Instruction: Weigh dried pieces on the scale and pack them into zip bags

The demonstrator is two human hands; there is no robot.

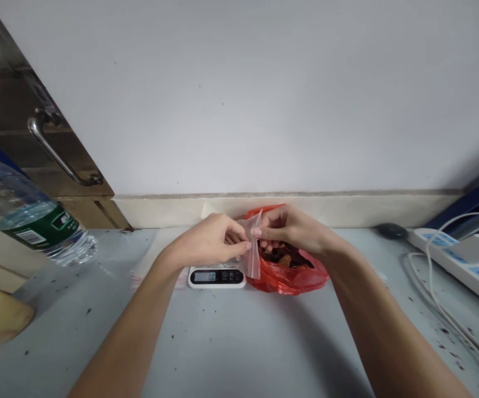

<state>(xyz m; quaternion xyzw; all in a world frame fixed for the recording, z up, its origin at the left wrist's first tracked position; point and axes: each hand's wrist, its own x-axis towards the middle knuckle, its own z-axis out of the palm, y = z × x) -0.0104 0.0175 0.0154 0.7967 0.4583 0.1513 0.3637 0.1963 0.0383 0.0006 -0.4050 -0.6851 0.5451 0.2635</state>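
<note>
Between my two hands is a small clear zip bag (254, 262), held upright by its top edges. My left hand (210, 240) pinches one side of it, above a white digital scale (217, 286) whose display reads about 0.0. The other side is pinched by my right hand (287, 228), over an open red plastic bag (293, 281). Dark brown dried pieces (288, 258) lie inside the red bag. Whether the zip bag holds anything, I cannot make out. Part of the scale's top is hidden by my left hand.
Flat clear bags (152, 260) are stacked left of the scale. A large water bottle (40, 221) and a yellowish round object (1, 316) stand at the left. A white power strip (463, 265) with cables (433, 298) lies at the right. A wall (264, 99) rises behind.
</note>
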